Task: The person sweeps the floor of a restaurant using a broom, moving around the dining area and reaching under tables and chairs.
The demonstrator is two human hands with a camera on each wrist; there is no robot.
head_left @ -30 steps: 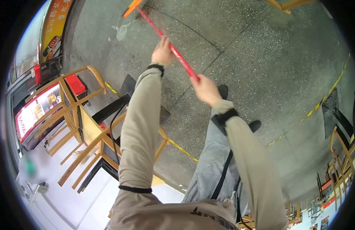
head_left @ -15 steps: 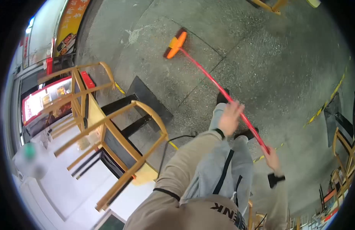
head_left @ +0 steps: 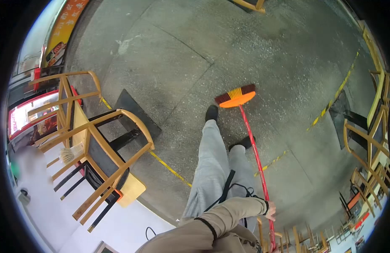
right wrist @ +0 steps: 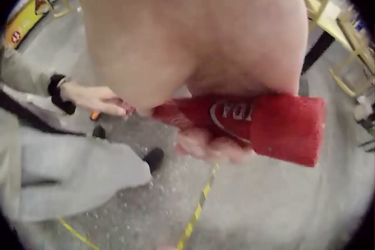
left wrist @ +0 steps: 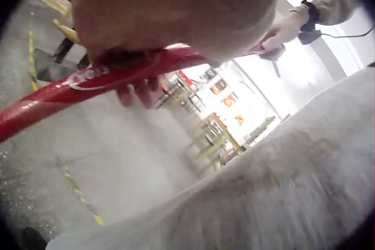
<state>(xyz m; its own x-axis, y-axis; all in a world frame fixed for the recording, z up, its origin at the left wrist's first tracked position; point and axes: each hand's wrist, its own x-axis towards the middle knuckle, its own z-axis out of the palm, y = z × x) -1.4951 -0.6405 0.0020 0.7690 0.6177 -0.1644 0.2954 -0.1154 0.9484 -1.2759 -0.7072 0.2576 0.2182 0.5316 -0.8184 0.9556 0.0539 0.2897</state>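
A broom with an orange head [head_left: 235, 99] and dark red and yellow bristles lies with its head on the floor, just ahead of the person's feet. Its red handle [head_left: 255, 147] runs back along the person's right side. Partway up the handle, my left hand [head_left: 271, 210] grips it; in the left wrist view the left hand [left wrist: 176, 15] has its fingers wrapped around the red tube. My right hand [right wrist: 199, 39] holds the handle's top end [right wrist: 287, 130], fingers curled beneath it. At the head view's bottom edge, that hand is mostly cut off.
Wooden chairs [head_left: 115, 156] are upturned on a table at the left, above a black base plate [head_left: 138, 114]. More chairs [head_left: 368, 139] stand at the right edge. Yellow-black tape [head_left: 334, 99] marks the grey floor [head_left: 169, 80]. A chair [head_left: 256, 5] shows at the top.
The broom head has swept from the far left toward the right and nearer the feet. Both hands have drawn back to the person's right side, still holding the handle.
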